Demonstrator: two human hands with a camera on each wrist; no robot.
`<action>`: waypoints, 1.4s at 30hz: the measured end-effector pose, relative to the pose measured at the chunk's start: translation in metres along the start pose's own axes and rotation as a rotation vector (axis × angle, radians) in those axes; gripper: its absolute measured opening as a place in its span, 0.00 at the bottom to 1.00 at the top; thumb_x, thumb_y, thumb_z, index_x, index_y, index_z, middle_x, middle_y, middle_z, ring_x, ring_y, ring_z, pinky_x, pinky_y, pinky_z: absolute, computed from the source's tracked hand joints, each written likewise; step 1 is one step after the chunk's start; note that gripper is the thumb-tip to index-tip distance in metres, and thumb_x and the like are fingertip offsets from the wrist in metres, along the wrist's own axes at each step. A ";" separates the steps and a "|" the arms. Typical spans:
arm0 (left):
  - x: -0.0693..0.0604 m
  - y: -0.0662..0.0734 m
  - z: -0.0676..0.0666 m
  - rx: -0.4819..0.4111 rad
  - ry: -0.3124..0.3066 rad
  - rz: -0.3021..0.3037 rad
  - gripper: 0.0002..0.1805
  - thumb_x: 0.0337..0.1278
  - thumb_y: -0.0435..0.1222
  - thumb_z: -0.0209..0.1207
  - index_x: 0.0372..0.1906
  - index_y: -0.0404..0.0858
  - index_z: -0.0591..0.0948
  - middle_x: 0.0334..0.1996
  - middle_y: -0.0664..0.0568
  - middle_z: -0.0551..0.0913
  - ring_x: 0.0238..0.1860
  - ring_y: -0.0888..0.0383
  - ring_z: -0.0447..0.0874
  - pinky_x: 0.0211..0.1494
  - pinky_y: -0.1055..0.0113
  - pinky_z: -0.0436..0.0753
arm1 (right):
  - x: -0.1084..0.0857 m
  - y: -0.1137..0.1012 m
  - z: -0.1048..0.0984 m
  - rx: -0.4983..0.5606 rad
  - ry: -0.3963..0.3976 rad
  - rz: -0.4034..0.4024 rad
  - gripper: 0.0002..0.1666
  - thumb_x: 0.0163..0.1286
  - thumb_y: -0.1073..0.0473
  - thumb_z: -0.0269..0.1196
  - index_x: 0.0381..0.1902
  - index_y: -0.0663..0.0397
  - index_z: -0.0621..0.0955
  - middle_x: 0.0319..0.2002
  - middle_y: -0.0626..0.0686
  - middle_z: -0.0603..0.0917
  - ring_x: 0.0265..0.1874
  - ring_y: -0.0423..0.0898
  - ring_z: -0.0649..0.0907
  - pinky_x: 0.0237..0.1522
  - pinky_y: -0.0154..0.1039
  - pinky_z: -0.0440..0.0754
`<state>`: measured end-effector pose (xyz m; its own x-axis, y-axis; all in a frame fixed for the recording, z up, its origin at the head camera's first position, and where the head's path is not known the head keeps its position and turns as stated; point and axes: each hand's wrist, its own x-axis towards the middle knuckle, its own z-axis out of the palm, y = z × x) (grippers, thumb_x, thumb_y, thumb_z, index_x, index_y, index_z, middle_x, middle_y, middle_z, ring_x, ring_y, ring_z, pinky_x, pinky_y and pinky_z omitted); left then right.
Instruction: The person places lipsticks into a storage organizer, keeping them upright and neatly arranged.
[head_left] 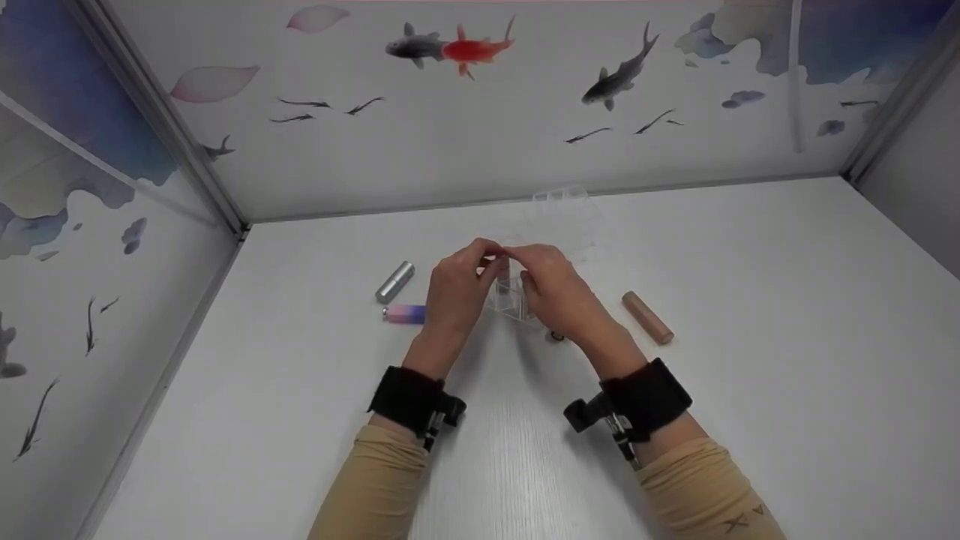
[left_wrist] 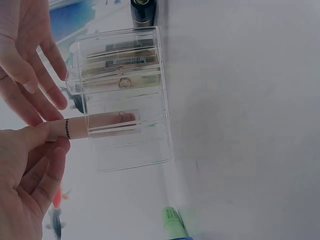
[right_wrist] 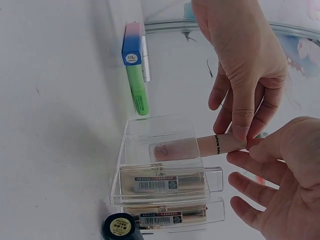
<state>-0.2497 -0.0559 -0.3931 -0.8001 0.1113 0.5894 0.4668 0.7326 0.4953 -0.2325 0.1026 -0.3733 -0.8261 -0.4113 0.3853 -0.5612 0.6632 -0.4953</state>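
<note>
My left hand (head_left: 459, 289) pinches the upper end of a pink lip gloss tube (left_wrist: 102, 122) between thumb and fingers. The tube's lower part stands inside a compartment of a clear plastic holder (right_wrist: 155, 127). My right hand (head_left: 559, 289) reaches in from the other side, its fingers mostly extended and a fingertip touching the tube's top end. Other compartments of the holder contain gold-toned tubes with barcode labels (right_wrist: 157, 182). A dark-capped tube (right_wrist: 120, 227) is beside the holder on my right hand's side.
To the left lie a silver tube (head_left: 395, 282), a pink-to-blue tube (head_left: 405, 314) and a green tube (right_wrist: 137, 92). A brown tube (head_left: 647, 318) lies on the right. Behind the hands is another clear plastic piece (head_left: 566, 217), near the back panel (head_left: 525, 165).
</note>
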 end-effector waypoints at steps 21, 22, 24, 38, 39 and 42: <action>-0.003 -0.003 0.002 0.017 -0.035 -0.015 0.07 0.64 0.37 0.64 0.43 0.40 0.84 0.42 0.50 0.91 0.41 0.57 0.91 0.45 0.67 0.87 | 0.003 0.004 0.006 -0.062 -0.025 0.002 0.24 0.71 0.74 0.54 0.64 0.65 0.75 0.60 0.62 0.82 0.64 0.60 0.78 0.67 0.56 0.74; -0.003 -0.003 0.002 0.017 -0.038 -0.017 0.07 0.64 0.37 0.64 0.43 0.40 0.84 0.42 0.51 0.91 0.41 0.57 0.91 0.45 0.67 0.87 | 0.003 0.003 0.006 -0.065 -0.030 0.004 0.24 0.71 0.74 0.55 0.64 0.65 0.75 0.60 0.62 0.82 0.64 0.60 0.78 0.67 0.56 0.74; -0.003 -0.003 0.002 0.016 -0.048 -0.021 0.07 0.64 0.37 0.64 0.43 0.40 0.83 0.42 0.51 0.91 0.41 0.57 0.91 0.46 0.67 0.87 | 0.003 0.003 0.006 -0.071 -0.038 0.009 0.24 0.71 0.73 0.55 0.65 0.65 0.75 0.60 0.62 0.82 0.64 0.60 0.78 0.68 0.56 0.74; -0.002 -0.003 0.002 -0.015 -0.102 -0.020 0.07 0.65 0.37 0.63 0.44 0.39 0.83 0.42 0.50 0.91 0.42 0.56 0.91 0.46 0.66 0.87 | 0.002 0.005 0.006 -0.080 -0.047 0.016 0.24 0.70 0.72 0.56 0.64 0.65 0.76 0.61 0.62 0.82 0.65 0.60 0.77 0.68 0.58 0.73; -0.002 -0.003 0.001 -0.018 -0.107 -0.019 0.07 0.65 0.37 0.63 0.44 0.39 0.83 0.42 0.49 0.90 0.42 0.55 0.91 0.47 0.66 0.87 | 0.002 0.006 0.006 -0.079 -0.049 0.018 0.24 0.70 0.72 0.56 0.64 0.65 0.76 0.61 0.62 0.82 0.65 0.60 0.77 0.68 0.58 0.72; -0.001 -0.003 -0.002 -0.025 -0.143 -0.019 0.07 0.66 0.36 0.62 0.45 0.39 0.83 0.44 0.49 0.90 0.44 0.54 0.91 0.49 0.65 0.87 | 0.002 0.007 0.006 -0.078 -0.058 0.029 0.25 0.71 0.71 0.56 0.65 0.65 0.75 0.62 0.62 0.81 0.65 0.60 0.76 0.68 0.59 0.72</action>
<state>-0.2499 -0.0593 -0.3938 -0.8537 0.1937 0.4833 0.4588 0.7189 0.5222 -0.2381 0.1023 -0.3804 -0.8446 -0.4252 0.3253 -0.5334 0.7211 -0.4422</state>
